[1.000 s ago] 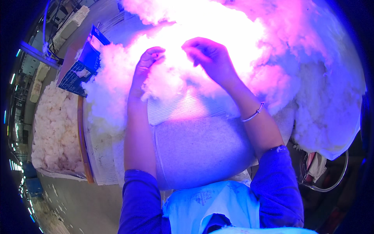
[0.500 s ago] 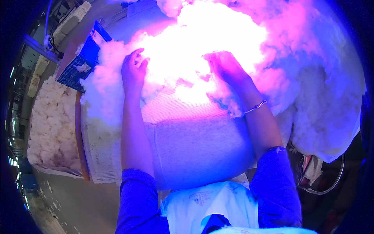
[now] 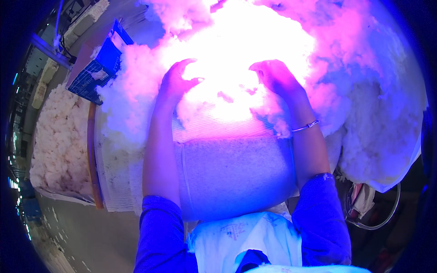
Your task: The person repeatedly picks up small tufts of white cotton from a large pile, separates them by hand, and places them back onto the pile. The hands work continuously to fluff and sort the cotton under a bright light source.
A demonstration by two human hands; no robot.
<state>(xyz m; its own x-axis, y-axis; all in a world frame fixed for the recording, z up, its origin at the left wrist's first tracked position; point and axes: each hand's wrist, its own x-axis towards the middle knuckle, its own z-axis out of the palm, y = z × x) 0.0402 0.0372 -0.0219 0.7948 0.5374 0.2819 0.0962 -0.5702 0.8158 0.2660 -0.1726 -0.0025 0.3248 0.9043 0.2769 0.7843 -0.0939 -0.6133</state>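
Note:
Fluffy white fibre (image 3: 314, 57), tinted pink and violet, is heaped over the work surface. A glaring light washes out its middle. My left hand (image 3: 178, 82) reaches into the left side of the glare, thumb and fingers apart in a C shape. On the other side my right hand (image 3: 277, 78), with a bracelet (image 3: 305, 126) on its wrist, has its fingers curled in against the thumb. Whatever lies between those fingertips is lost in the glare. Below both hands is a ribbed pale surface (image 3: 214, 128), with a grey padded cover (image 3: 236, 173) nearer to me.
A blue box (image 3: 93, 75) stands at the far left, beside the fibre. Left of a wooden strip (image 3: 93, 159) lies an open bag of off-white fibre (image 3: 61, 145). More fibre (image 3: 382, 132) is piled on the right, above a clear looped tube (image 3: 378, 226).
My left hand has moved right, further into the bright fibre, its thumb and fingers spread. My right hand has shifted slightly right, its fingers still curled.

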